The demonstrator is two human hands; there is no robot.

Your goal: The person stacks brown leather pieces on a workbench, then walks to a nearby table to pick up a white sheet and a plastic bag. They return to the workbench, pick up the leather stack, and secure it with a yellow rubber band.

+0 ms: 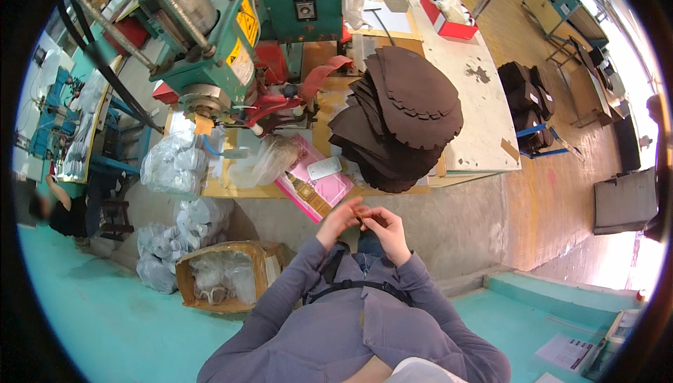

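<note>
My hands meet in front of my body, just off the near edge of the worktable point(252, 191). A small orange-brown piece shows between the fingertips, too small to name. My right hand point(387, 231) is closed in a pinch on it. The fingers of my left hand point(339, 223) come together at the same piece from the other side. Just beyond the hands lies a pink printed sheet or folder point(336, 188) with a white tag point(324, 168) on top. A tall stack of dark brown flat pieces point(413, 102) with rounded, notched edges stands behind it.
A green press machine point(224, 67) with red levers point(270, 106) stands at the far left of the table. Clear plastic bags point(175, 162) lie beside it. An open cardboard box point(270, 267) sits on the floor at left. A red box point(452, 27) stands far right.
</note>
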